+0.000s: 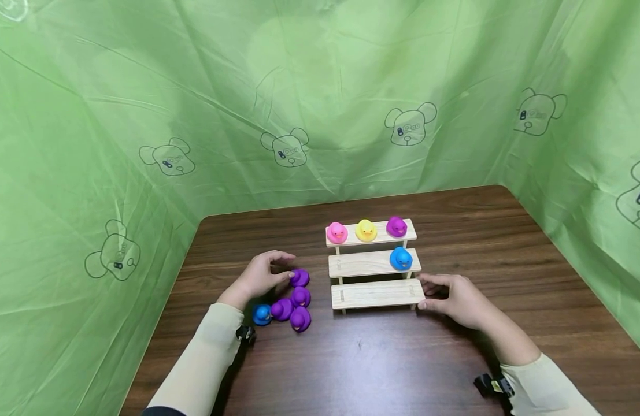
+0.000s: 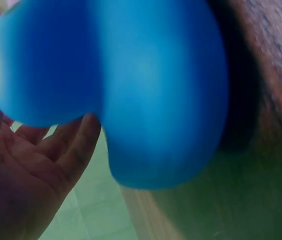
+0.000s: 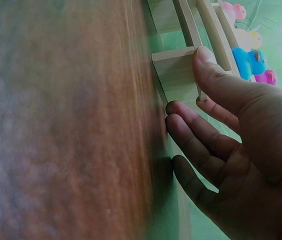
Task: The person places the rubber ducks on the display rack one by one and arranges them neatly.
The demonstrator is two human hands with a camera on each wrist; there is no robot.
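My left hand [image 1: 259,277] reaches over a purple rubber duck [image 1: 300,278], thumb at its side and fingers extended. More purple ducks [image 1: 300,319] and a blue duck [image 1: 262,314] sit in front. In the left wrist view, a blue duck [image 2: 156,95] fills the foreground and hides part of the left hand [image 2: 36,170]. My right hand [image 1: 457,300] holds the right end of the lowest step of a three-step wooden stand [image 1: 377,294] between thumb and index finger; the right wrist view shows its other fingers [image 3: 196,130] loosely bent.
Pink [image 1: 337,233], yellow [image 1: 366,231] and purple [image 1: 396,227] ducks sit on the top step. A blue duck [image 1: 401,259] is on the middle step's right end. Green curtains [image 1: 340,115] with bear drawings enclose the brown wooden table [image 1: 361,364].
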